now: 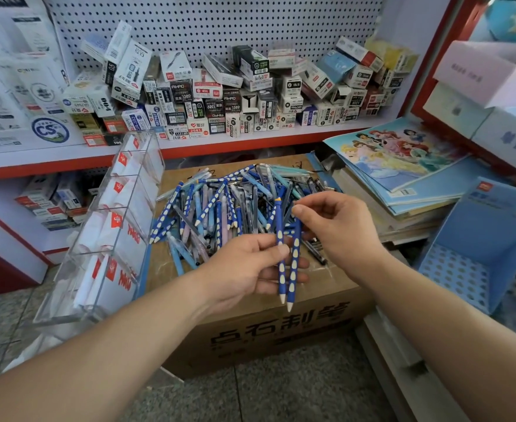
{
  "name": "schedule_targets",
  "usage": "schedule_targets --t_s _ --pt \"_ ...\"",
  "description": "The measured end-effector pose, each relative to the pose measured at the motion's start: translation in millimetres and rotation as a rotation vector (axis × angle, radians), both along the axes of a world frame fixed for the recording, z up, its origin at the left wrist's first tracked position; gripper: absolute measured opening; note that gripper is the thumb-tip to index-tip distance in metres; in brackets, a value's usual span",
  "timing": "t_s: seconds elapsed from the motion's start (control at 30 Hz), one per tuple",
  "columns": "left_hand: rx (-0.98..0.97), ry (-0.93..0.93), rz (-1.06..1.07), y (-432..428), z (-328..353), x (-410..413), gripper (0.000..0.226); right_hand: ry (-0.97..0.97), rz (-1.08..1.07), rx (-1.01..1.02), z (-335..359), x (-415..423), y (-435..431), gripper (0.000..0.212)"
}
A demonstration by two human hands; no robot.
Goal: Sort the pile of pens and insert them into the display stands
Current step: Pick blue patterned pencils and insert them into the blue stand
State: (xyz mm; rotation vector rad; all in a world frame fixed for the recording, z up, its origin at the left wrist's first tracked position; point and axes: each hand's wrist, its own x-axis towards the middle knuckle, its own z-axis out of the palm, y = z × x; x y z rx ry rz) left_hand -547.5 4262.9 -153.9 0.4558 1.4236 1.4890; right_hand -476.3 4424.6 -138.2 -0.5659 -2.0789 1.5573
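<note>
A pile of pens (226,205), mostly blue with white dots plus pale blue, pink and clear ones, lies on top of a cardboard box (269,333). My left hand (247,269) grips two dark blue dotted pens (281,269), tips pointing down toward me. My right hand (336,226) pinches the upper end of the right one of these pens (294,260) between thumb and fingers. A clear acrylic display stand (110,233) with several tiered compartments leans at the box's left. A blue cardboard display stand (476,254) with a holed base sits at the right.
A red-edged shelf (220,144) behind the box carries many small pen boxes against a white pegboard. A stack of illustrated notebooks (402,166) lies to the right of the pile. The floor is grey speckled stone.
</note>
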Motion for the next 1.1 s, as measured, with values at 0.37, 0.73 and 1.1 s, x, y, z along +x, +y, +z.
schedule_targets --t_s 0.37,0.73,1.1 --pt "-0.179 0.218 0.083 -11.3 -10.6 -8.6 0.012 -0.549 -0.208 0.229 -34.1 -8.6 56.5 0.017" --pt "-0.223 0.273 0.064 -11.0 -6.1 -9.8 0.017 -0.563 -0.226 -0.177 -51.2 -18.5 51.2 0.026" --pt "-0.222 0.326 0.062 -8.5 -6.9 -7.0 0.015 -0.408 -0.132 -0.271 -35.6 -3.1 58.9 0.012"
